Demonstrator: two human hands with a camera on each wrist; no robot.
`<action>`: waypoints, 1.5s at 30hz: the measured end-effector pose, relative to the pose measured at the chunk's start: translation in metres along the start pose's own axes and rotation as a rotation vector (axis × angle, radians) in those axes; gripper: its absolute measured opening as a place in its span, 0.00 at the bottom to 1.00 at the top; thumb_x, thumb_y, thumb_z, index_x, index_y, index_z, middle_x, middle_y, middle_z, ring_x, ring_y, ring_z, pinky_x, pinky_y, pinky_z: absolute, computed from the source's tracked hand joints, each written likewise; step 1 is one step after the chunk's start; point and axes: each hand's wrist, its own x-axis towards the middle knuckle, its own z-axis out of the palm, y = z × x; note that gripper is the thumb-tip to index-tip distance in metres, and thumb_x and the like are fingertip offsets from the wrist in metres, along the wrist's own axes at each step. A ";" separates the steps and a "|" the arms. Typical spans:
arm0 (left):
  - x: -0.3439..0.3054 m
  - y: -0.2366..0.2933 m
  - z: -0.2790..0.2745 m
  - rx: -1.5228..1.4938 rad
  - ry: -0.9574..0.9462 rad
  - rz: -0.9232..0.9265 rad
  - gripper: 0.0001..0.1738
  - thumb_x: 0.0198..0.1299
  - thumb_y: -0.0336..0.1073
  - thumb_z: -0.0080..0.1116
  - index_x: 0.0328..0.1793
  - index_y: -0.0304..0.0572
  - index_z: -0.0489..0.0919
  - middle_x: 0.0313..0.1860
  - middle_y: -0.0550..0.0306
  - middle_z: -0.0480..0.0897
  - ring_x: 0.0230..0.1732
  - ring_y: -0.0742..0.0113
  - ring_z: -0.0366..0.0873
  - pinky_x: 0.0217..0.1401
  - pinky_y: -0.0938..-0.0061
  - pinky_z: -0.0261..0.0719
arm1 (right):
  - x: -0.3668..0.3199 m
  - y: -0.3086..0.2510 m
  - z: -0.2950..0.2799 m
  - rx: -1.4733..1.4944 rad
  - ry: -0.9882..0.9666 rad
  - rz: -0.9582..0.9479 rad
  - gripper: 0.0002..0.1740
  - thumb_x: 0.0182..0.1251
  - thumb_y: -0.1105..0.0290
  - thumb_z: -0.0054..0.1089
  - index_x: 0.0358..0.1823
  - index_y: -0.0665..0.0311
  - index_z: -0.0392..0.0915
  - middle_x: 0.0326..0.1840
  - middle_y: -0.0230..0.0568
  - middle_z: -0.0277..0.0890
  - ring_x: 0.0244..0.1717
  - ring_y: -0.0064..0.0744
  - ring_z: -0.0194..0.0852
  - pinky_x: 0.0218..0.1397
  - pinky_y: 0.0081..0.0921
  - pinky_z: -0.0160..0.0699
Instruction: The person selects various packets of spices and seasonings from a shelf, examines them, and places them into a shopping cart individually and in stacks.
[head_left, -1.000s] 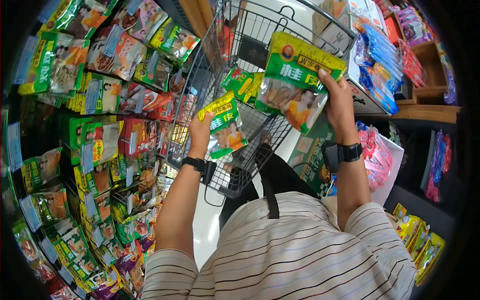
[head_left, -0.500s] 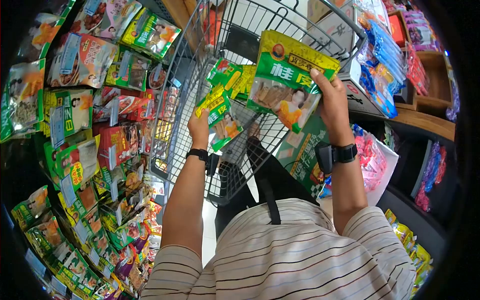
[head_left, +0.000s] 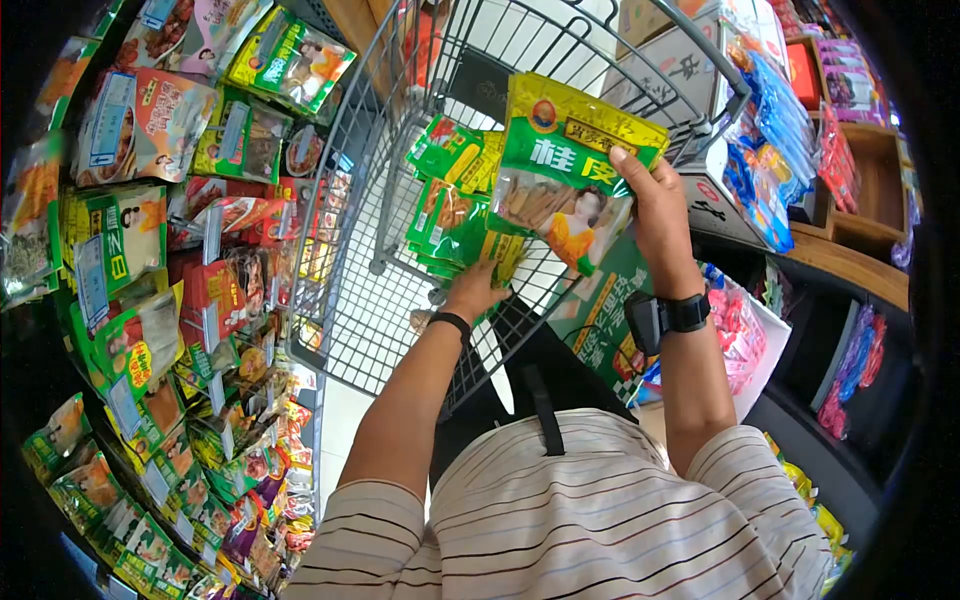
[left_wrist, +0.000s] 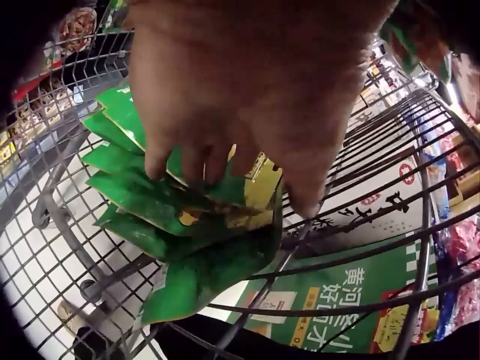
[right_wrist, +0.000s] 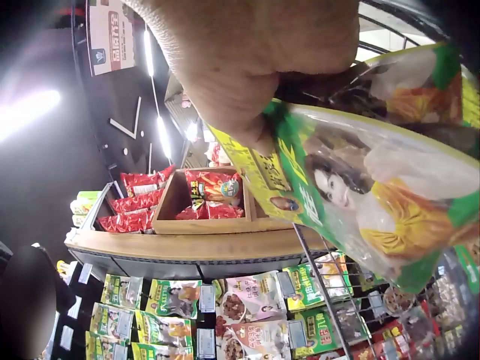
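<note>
Over the shopping cart (head_left: 345, 300), my right hand (head_left: 655, 215) grips a large green and yellow bag of cassia bark (head_left: 570, 180) by its upper right side, thumb on its front. Behind that bag, in the right wrist view, a second similar bag (right_wrist: 420, 97) shows. My left hand (head_left: 472, 292) is low in the cart, at a pile of smaller green spice packets (head_left: 440, 215). From the left wrist view, its fingertips reach down onto the packets (left_wrist: 150, 217) and the thumb stands apart from the fingers. The small cassia packet from before is not distinct in the pile.
Hanging packets with price tags (head_left: 95, 285) line the left shelf, close to the cart. On the right are white cartons (head_left: 655, 75), blue packets (head_left: 765, 130), a wooden shelf (head_left: 860, 250) and a box of pink packets (head_left: 735, 340). A green printed panel (head_left: 610, 300) stands by the cart.
My left hand has moved down and right into the cart, and the small cassia packet it held is out of its fingers. My right hand keeps its bag, shifted slightly left.
</note>
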 end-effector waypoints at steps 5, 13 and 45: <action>-0.009 0.007 -0.014 -0.066 -0.156 0.001 0.57 0.53 0.63 0.67 0.79 0.31 0.60 0.79 0.31 0.59 0.82 0.43 0.53 0.83 0.60 0.52 | 0.001 0.001 0.005 0.021 -0.006 0.002 0.16 0.71 0.65 0.65 0.53 0.68 0.82 0.50 0.35 0.84 0.49 0.22 0.79 0.56 0.23 0.74; -0.017 -0.013 -0.054 -0.569 -0.007 -0.053 0.48 0.62 0.54 0.65 0.77 0.25 0.62 0.72 0.33 0.71 0.68 0.48 0.74 0.68 0.63 0.73 | 0.002 0.013 0.015 -0.201 -0.175 0.092 0.16 0.72 0.66 0.62 0.55 0.68 0.81 0.49 0.32 0.84 0.47 0.19 0.78 0.54 0.22 0.74; -0.030 -0.021 0.027 0.370 0.271 0.053 0.06 0.60 0.27 0.55 0.42 0.36 0.78 0.38 0.39 0.84 0.38 0.42 0.85 0.38 0.51 0.83 | -0.044 0.129 0.006 -1.039 -0.359 -0.342 0.07 0.66 0.69 0.58 0.42 0.64 0.80 0.37 0.49 0.82 0.41 0.54 0.81 0.42 0.45 0.80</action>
